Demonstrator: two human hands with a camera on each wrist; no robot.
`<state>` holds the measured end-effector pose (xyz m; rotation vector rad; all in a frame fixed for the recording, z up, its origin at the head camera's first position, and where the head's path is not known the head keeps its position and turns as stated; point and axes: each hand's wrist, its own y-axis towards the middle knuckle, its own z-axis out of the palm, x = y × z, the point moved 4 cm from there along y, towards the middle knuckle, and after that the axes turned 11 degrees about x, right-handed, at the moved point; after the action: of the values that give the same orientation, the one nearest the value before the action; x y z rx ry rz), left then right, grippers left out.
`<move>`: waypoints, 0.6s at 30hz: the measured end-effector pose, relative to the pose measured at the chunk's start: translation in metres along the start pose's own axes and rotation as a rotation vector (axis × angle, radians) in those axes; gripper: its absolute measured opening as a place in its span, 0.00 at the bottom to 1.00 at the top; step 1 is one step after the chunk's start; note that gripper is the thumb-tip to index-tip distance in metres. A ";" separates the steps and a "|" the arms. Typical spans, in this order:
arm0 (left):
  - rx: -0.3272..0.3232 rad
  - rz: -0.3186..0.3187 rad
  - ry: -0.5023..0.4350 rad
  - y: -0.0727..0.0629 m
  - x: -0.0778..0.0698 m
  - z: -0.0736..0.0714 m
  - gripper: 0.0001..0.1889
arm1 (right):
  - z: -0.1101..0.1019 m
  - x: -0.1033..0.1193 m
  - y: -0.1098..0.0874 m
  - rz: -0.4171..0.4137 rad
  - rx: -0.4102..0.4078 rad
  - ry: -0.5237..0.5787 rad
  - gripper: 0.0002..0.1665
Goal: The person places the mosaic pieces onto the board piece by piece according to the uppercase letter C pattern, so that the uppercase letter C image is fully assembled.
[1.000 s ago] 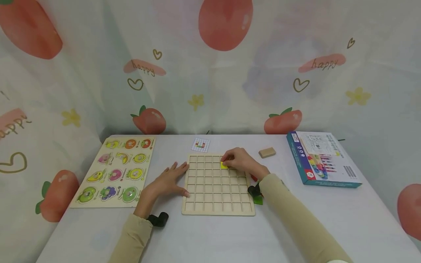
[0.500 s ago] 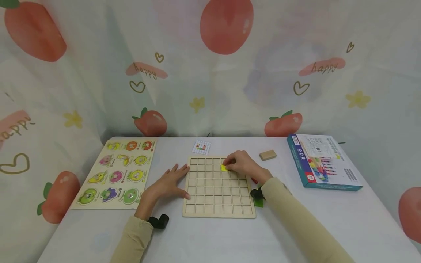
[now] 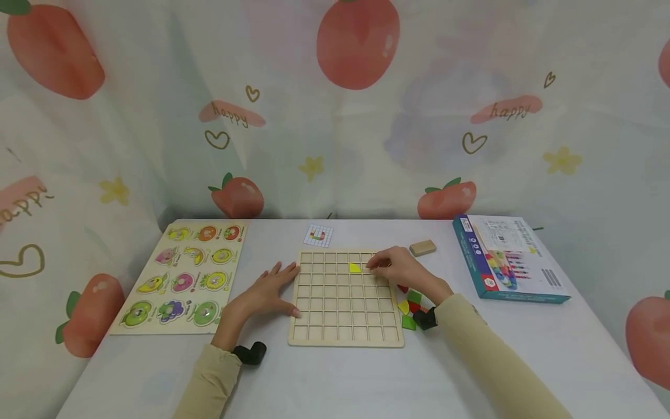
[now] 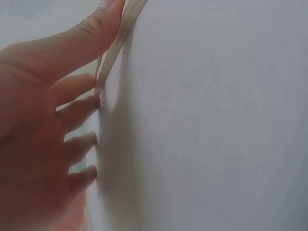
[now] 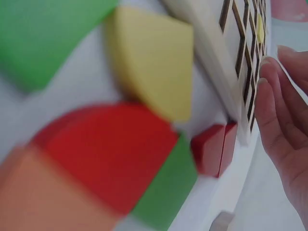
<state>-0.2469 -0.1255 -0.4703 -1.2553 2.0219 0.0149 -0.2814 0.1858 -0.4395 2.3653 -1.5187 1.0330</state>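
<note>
Now, my left hand (image 3: 266, 294) spread against the left edge of the wooden board (image 3: 345, 342), my right hand (image 3: 401, 268) loosely bent and empty, the yellow tile (image 3: 355, 268) lying in 1 square.

I count one grid board (image 3: 345, 304) with one yellow tile (image 3: 355, 268) in it, and one fruit puzzle board (image 3: 157, 330) with twelve fruit pieces (image 3: 170, 311). I also have one pattern card (image 3: 317, 235), one wooden block (image 3: 422, 248) and one box (image 3: 510, 259). Loose, I see one yellow piece (image 5: 154, 62) and at least two green pieces (image 3: 409, 322); red pieces (image 5: 110, 154) I can't count surely.
</note>
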 end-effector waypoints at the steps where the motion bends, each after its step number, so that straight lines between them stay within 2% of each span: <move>1: 0.002 -0.003 0.001 0.000 -0.001 0.000 0.57 | -0.001 -0.002 -0.003 0.005 0.001 0.008 0.10; 4: 0.005 -0.011 0.003 0.001 -0.003 0.000 0.57 | -0.004 -0.007 -0.013 0.009 0.003 0.021 0.11; 10: 0.010 -0.014 0.014 0.001 -0.003 0.000 0.57 | -0.010 -0.022 -0.029 0.067 -0.011 0.048 0.13; 18: 0.023 -0.030 0.006 0.001 -0.001 0.002 0.57 | -0.015 -0.041 -0.040 0.081 -0.040 0.050 0.13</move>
<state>-0.2466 -0.1231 -0.4710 -1.2728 2.0029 -0.0267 -0.2646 0.2425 -0.4438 2.2517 -1.6141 1.0599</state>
